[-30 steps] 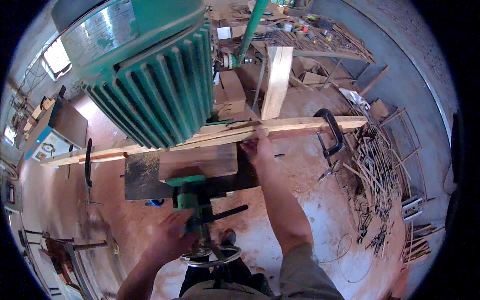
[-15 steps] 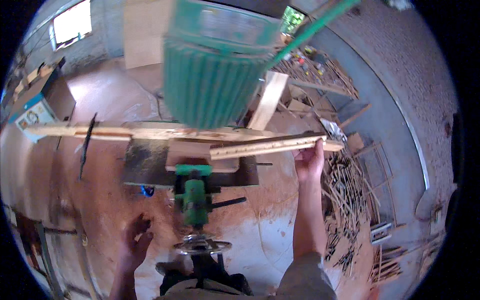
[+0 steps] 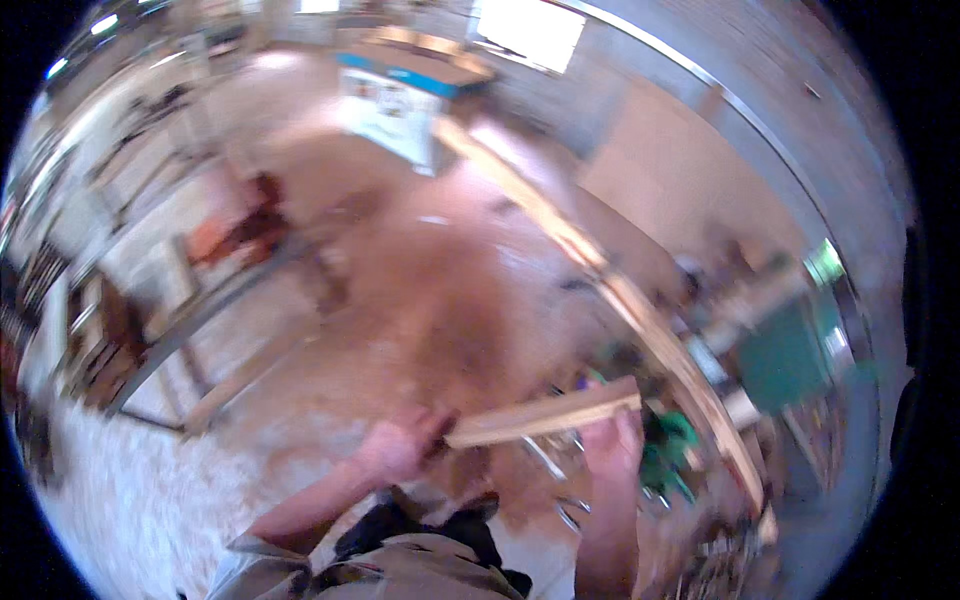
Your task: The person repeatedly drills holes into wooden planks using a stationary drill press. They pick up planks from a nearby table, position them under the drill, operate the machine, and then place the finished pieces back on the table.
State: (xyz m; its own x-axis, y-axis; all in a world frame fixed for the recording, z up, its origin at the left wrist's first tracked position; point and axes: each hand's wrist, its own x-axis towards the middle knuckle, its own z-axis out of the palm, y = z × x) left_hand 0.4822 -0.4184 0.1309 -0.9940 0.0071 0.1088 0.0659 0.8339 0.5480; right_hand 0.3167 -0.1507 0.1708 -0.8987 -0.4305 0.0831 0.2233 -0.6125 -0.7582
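View: strongly blurred throughout; outlines soft, fine detail lost.
Wooden strip (image 3: 545,417): short pale length of wood, held between both hands in front of the body, low centre of the view, tilted so its right end sits a little higher than its left.
Left hand (image 3: 400,447): at the left end of the wooden strip, fingers curled round that end; appears to grip it, though blur hides the fingertips.
Right hand (image 3: 612,443): under and against the right end of the wooden strip, forearm rising from the lower edge; touching the wood, but whether it is clasped or only propping cannot be told.
Long plank (image 3: 650,325): pale board running diagonally from upper centre down to the lower right, behind the strip and apart from it.
Green machine (image 3: 790,355): blocky green body at right, just beyond the long plank.
Floor (image 3: 440,290): reddish-brown, dusty-looking.
Blue-and-white bench (image 3: 405,95): far off, top of the view.
Metal frames (image 3: 190,310): at left, shapes unclear.
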